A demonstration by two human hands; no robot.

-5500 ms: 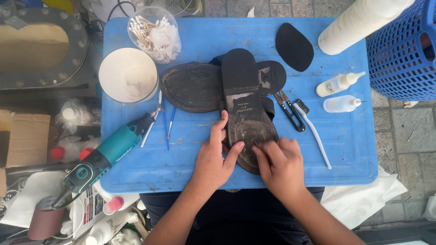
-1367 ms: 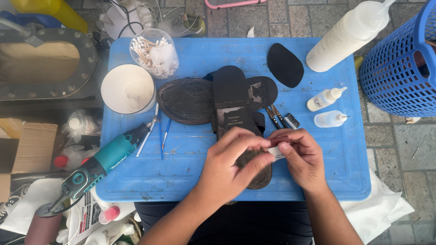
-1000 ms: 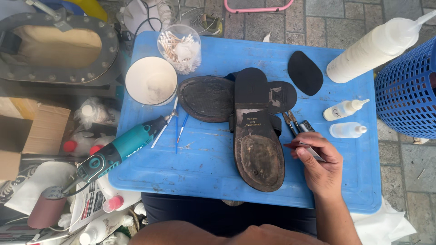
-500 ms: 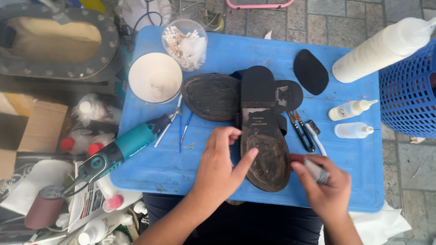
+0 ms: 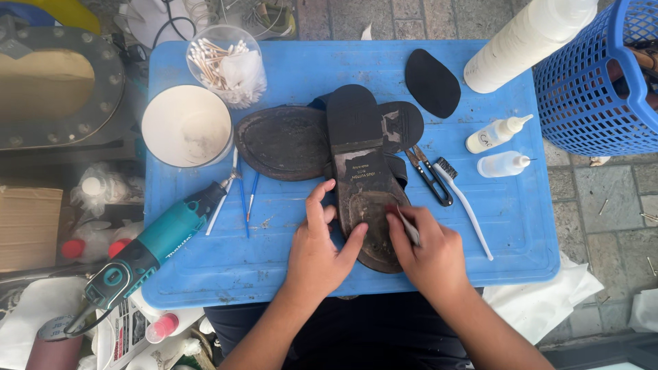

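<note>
I press my left hand [image 5: 321, 248] open and flat on the upturned shoe [image 5: 363, 179], lying mid-table [image 5: 205, 274], to steady it, while my right hand [image 5: 428, 250] pinches a small tool [image 5: 409, 229] against the worn sole.

A large white bottle [image 5: 526, 41] lies tilted at the blue table's far right corner. Just below it lie two small squeeze bottles: a white one with a dark-printed label [image 5: 492, 136] and a clear one [image 5: 502, 164] beside it. A brown cardboard box [image 5: 26, 226] sits off the table's left side. Near the bottom left lies a white printed package [image 5: 123, 332] with a small red-capped bottle [image 5: 159, 327] beside it.
</note>
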